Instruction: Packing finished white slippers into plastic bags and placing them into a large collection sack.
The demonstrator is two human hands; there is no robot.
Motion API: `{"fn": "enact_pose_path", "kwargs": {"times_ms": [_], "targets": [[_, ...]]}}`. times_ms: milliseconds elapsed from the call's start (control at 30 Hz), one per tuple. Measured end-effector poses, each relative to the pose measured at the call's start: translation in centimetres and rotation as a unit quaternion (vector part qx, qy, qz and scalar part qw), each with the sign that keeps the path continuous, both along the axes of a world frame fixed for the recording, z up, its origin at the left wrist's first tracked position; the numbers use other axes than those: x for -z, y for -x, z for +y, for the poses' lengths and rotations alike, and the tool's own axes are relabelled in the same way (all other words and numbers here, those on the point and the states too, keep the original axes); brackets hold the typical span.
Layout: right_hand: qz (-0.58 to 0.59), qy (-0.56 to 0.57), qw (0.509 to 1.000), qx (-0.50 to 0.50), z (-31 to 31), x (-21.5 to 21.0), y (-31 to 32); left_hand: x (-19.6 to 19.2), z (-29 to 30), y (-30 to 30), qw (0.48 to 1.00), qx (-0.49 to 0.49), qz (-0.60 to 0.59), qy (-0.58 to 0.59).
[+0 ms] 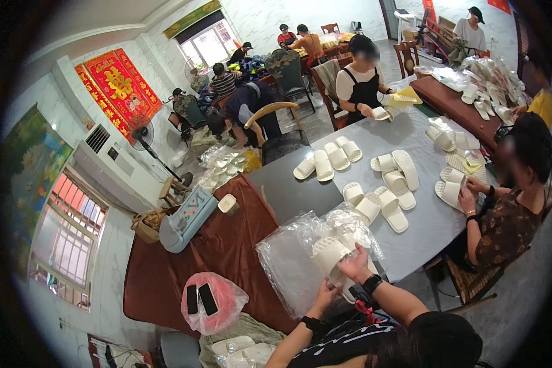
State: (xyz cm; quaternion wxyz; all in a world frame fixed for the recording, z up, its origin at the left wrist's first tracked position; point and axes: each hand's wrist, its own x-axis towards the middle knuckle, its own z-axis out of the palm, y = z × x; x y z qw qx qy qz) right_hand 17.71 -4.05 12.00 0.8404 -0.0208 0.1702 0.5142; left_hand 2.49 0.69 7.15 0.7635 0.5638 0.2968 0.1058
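Currently both hands, left and right, closed on slipper; slick bag may slide off table

A single head-worn fisheye view looks down and forward from above the person's own forearms, which enter from the lower edge. It sits close over the near end of the grey counter and takes in its whole length toward the far windows. Straight edges bow toward the dark round rim. No second view shares this scene.
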Motion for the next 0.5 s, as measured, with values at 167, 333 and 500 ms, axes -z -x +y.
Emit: {"fn": "enact_pose_path", "kwargs": {"times_ms": [167, 333, 500], "targets": [[0.02, 0.014, 1.0, -0.007, 1.7, -0.4, -0.2, -2.2, 0.5, 0.2, 0.971, -0.019, 0.064, 0.228], [-0.036, 0.138, 0.985, -0.095, 3.4, 2.7, -0.5, -2.3, 1.8, 1.5, 0.96, -0.067, 0.046, 0.267], [-0.059, -0.129, 0.985, -0.099, 4.1, 7.4, -1.0, -3.9, 1.6, 1.1, 0.952, -0.07, 0.069, 0.29]]}}
